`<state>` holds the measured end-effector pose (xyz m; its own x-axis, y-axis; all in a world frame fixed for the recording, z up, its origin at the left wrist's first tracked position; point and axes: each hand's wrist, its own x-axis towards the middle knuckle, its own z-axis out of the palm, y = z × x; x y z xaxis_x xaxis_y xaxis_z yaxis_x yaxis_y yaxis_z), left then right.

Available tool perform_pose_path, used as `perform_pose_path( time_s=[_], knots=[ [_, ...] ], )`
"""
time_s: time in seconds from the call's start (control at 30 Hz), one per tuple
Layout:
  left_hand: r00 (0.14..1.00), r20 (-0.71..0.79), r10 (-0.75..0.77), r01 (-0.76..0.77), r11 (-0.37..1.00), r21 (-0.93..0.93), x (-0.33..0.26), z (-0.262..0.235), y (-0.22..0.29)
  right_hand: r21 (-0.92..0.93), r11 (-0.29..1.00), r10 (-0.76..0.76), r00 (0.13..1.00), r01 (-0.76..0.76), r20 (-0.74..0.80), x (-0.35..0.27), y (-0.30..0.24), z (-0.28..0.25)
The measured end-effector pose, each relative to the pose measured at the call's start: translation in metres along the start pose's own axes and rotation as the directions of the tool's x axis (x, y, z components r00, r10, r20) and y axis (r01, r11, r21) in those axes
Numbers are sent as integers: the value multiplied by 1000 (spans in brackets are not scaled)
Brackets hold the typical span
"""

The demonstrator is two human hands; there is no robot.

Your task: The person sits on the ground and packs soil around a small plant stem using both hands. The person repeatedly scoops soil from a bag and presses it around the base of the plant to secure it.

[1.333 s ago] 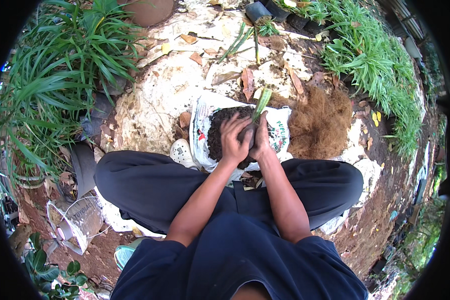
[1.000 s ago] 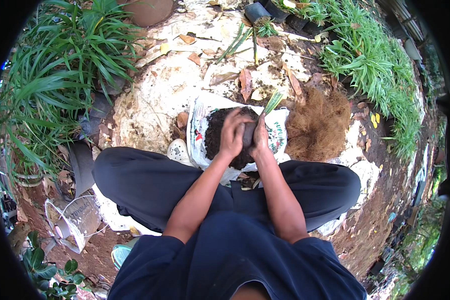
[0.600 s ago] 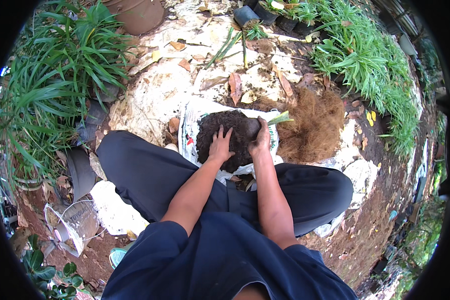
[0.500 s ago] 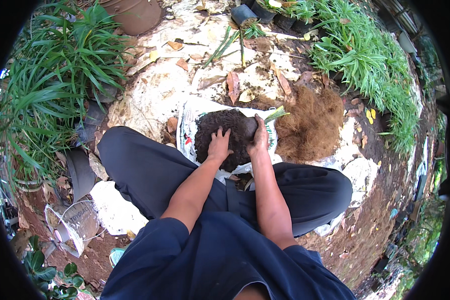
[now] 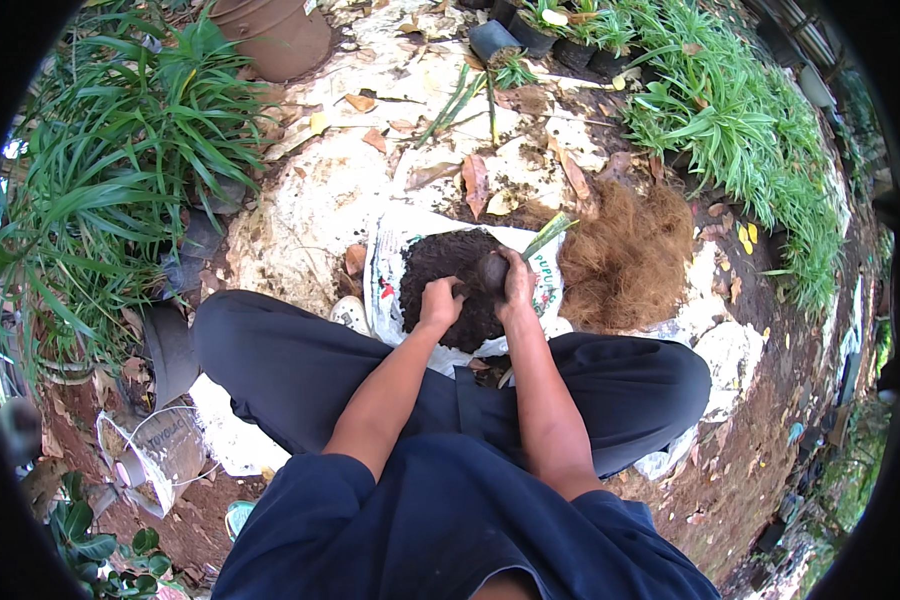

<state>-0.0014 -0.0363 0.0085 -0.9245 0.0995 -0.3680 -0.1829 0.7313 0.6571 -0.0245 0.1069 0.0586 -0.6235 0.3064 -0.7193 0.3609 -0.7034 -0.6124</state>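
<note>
A white sack (image 5: 385, 258) of dark soil (image 5: 440, 257) lies opened between my folded legs. My left hand (image 5: 442, 304) is curled into the soil, its fingertips partly buried. My right hand (image 5: 517, 284) grips a small dark plant pot (image 5: 491, 271), tilted so that its mouth faces the soil side. A stiff green leaf (image 5: 548, 234) sticks out past the right hand, pointing up and right; how it joins the pot is hidden behind the fingers.
Brown coconut fibre (image 5: 630, 260) is heaped right of the sack. Cut leaves (image 5: 452, 107) and small dark pots (image 5: 492, 40) lie ahead. Grassy plants (image 5: 120, 170) border the left, more plants (image 5: 730, 130) the right. A paint bucket (image 5: 165, 445) lies at lower left.
My left hand has gone from spread on the soil to curled into it, closer to the pot. The right hand still holds the pot, now tipped more toward the soil.
</note>
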Motion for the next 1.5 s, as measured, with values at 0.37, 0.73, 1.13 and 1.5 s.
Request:
perform_pose_path(
  time_s=[0.37,0.73,1.13,1.5],
  knots=[
    [900,172,-401,395,581,-712,4,3,-7,-576,810,-149,989,114,-14,-22,31,20],
    [914,114,-389,192,169,-967,10,16,-11,-546,825,-170,985,148,10,-23,53,26],
    [912,90,-400,207,260,-943,2,0,19,-516,841,-177,984,164,24,-22,47,26],
    [900,-26,-435,166,396,-903,0,3,27,-439,881,-214,976,174,-42,-29,48,35]
  ],
)
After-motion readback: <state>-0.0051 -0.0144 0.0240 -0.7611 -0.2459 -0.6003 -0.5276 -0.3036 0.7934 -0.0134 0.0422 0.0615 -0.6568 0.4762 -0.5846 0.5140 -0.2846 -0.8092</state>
